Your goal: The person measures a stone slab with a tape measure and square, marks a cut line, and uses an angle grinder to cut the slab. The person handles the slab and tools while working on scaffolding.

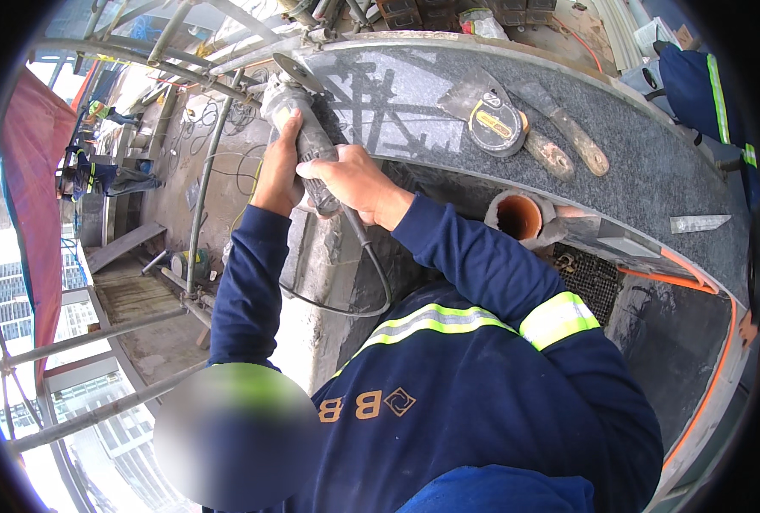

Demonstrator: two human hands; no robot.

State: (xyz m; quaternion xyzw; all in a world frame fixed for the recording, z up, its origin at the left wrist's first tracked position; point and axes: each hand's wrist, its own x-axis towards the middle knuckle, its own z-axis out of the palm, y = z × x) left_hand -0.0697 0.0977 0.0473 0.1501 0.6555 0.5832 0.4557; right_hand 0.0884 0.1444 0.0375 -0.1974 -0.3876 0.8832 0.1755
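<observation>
At slab edge, grinding: left hand (279,175) and right hand (354,181) both clenched around angle grinder (301,128). Probably needs steady disc pressure along granite slab (636,162).

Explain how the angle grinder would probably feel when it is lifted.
Probably rigid and fairly heavy: the angle grinder takes both the left hand and right hand. Its cable hangs in a slack loop, so it likely drags floppily.
</observation>
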